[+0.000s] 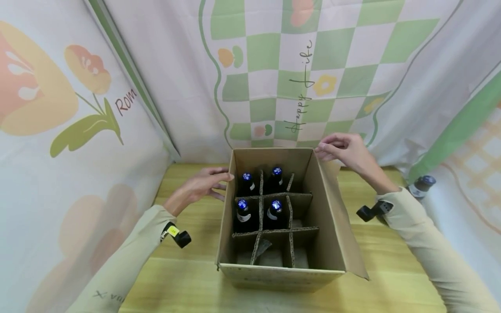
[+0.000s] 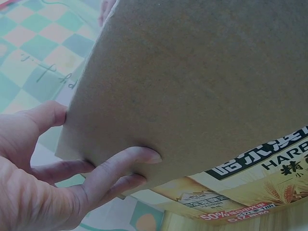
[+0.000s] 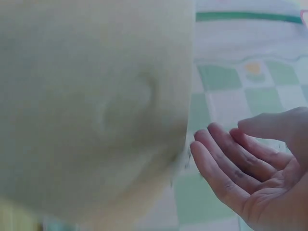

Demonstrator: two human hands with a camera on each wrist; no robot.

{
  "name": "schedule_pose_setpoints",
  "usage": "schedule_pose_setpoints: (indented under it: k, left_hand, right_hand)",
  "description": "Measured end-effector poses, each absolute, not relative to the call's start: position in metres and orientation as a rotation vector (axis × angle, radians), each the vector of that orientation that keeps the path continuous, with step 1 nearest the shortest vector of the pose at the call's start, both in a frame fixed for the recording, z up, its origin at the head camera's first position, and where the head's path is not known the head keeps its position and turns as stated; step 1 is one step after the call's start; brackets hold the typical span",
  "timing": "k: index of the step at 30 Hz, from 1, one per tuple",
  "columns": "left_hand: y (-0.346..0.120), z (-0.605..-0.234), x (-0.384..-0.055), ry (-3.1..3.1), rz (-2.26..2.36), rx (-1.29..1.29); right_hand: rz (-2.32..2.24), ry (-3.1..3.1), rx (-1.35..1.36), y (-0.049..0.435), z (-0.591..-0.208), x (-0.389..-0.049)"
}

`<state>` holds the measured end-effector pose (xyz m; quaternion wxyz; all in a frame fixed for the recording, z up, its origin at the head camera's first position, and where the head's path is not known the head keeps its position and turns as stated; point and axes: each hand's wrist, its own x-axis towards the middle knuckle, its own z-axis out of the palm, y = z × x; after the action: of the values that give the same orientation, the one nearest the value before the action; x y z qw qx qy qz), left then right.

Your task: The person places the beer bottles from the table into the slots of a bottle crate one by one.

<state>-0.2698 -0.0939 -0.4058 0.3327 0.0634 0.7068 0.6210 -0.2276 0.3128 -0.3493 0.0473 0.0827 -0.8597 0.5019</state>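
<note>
An open cardboard box [image 1: 282, 274] stands in front of me, split by cardboard dividers [image 1: 274, 196]. Dark bottles with blue caps, such as one bottle [image 1: 243, 213], fill several of its left and middle compartments. My left hand [image 1: 203, 184] is at the box's upper left edge. In the left wrist view its thumb touches the edge of a brown flap [image 2: 183, 82], and its fingers rest on the flap's surface. At the far right corner is my right hand [image 1: 342, 150], with loosely bent fingers. The right wrist view shows it apart from the right flap [image 3: 96, 106], holding nothing.
Another blue-capped bottle [image 1: 422, 186] shows beyond my right forearm. The box stands on a wooden table [image 1: 188, 269]. Patterned cloth [image 1: 262, 52] hangs behind and at both sides. Printed lettering [image 2: 260, 168] marks the box's outer side.
</note>
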Motion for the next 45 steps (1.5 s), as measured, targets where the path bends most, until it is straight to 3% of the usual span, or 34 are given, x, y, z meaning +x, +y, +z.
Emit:
schedule_pose_setpoints:
  k: [14,28,37,45]
  left_hand:
    - [-0.094,-0.406,-0.272,1.84,1.615,0.159]
    - [-0.094,-0.407,-0.269,1.837,1.62,0.165]
    - [-0.094,-0.406,-0.269,1.832,1.628,0.163]
    - [-0.093,-0.406,-0.27,1.828,1.627,0.179]
  right_hand:
    - [1.402,-2.355,-0.039,0.395,-0.384,-0.212]
    - [0.772,-2.713,-0.319,0.466,-0.412,-0.18]
    - [0.781,-2.866,-0.355,0.491,-0.431,-0.155]
    - [0.839,-2.67,-0.576,0.494,-0.456,-0.153]
